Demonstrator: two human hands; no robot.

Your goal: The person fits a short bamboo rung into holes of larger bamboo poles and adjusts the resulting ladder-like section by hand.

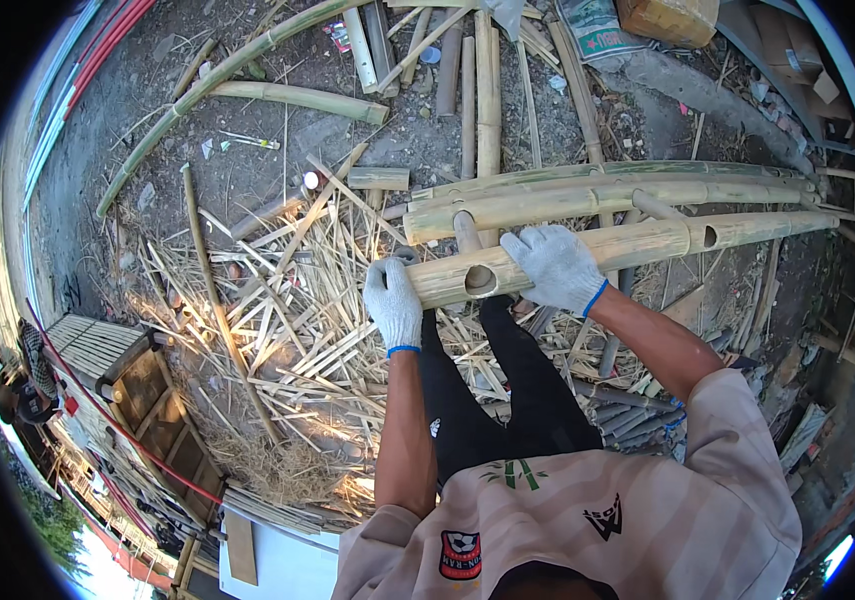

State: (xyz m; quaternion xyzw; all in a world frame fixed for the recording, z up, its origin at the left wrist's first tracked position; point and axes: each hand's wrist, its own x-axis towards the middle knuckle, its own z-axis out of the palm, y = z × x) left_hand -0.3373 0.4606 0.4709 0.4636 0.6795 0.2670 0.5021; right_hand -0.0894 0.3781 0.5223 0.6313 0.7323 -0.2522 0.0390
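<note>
Both hands wear light grey knitted gloves with blue cuffs. My left hand (393,302) closes on the cut left end of a thick, pale bamboo pole (642,243). Over the top of the same pole lies my right hand (553,266), its fingers bent round the far side and partly hidden. Between the hands, a round hole (479,279) opens in the near face; another hole (710,236) shows farther right. Just beyond it runs a second bamboo pole (547,207), with short bamboo crosspieces (466,232) jutting from it toward the held pole. A third, greener pole (667,171) lies behind.
Split bamboo strips (287,310) litter the ground to the left. A curved green bamboo pole (237,62) lies at the far left, near a short bamboo piece (379,179). Far right are a cardboard box (669,20) and a sack (597,28). A person (32,395) is at the left edge.
</note>
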